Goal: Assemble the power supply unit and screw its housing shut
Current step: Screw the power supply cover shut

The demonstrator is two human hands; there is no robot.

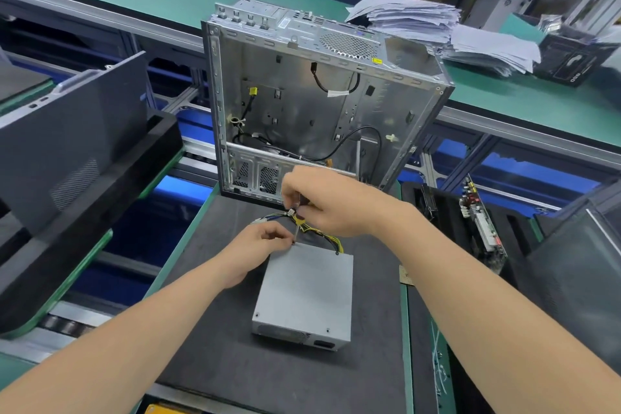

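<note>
Cables [337,85] in chassis [215,94]; PSU [305,289] seemingly closed

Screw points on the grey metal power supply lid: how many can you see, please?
4 screw points: near-left corner, near-right, far-right, far-left, partly hidden under the silver-shafted screwdriver tip.

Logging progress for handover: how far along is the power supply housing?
Done: the grey metal power supply box looks closed. In hand: right hand holds a slim screwdriver at its far-left corner; left hand pinches the tip. Left: that screw; the other corners are too small to judge.
</note>
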